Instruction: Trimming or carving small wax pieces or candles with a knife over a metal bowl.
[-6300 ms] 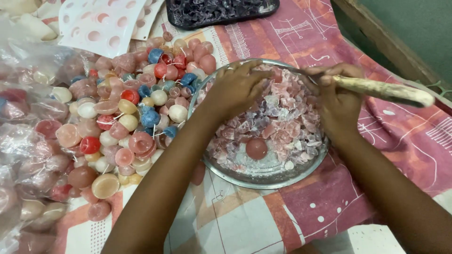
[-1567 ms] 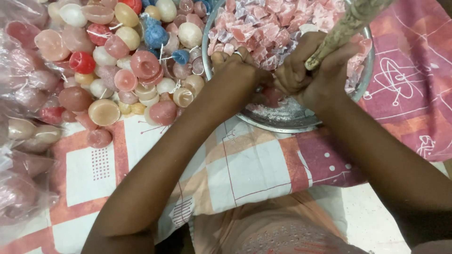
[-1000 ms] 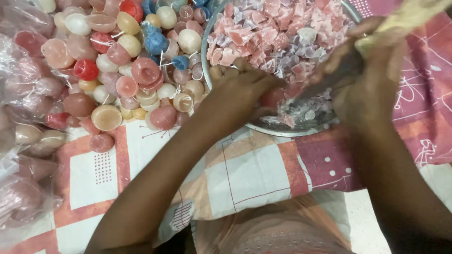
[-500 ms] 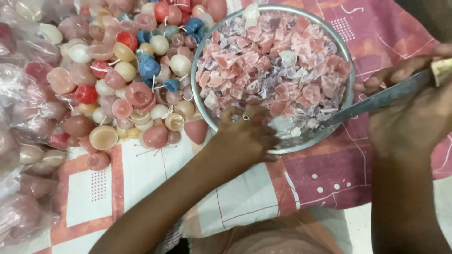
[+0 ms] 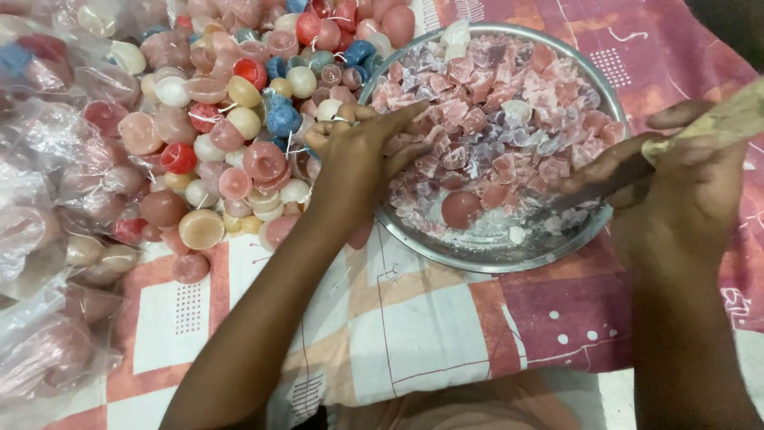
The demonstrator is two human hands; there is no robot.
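Over a patterned pink, white and maroon cloth (image 5: 414, 334), a person's two bare forearms reach up from the lower edge toward a round metal bowl (image 5: 446, 253). Left hand (image 5: 362, 151) lies on the bowl's near-left rim, fingers loosely spread and empty, their tips touching pink and pale purple wax chunks (image 5: 509, 103) heaped inside. Right hand (image 5: 676, 183) is closed around a knife (image 5: 605, 187) with a pale wrapped handle; the dark blade slants down into the bowl's right side, and its tip is hidden among the chunks. Between the hands, one rounded pink wax piece (image 5: 461, 209) sits on the bowl's bare bottom. Just left of the left hand spreads a heap of small round candles (image 5: 239, 143) in pink, cream, red and blue. Farther left, clear plastic bags (image 5: 48, 239) hold more candles.
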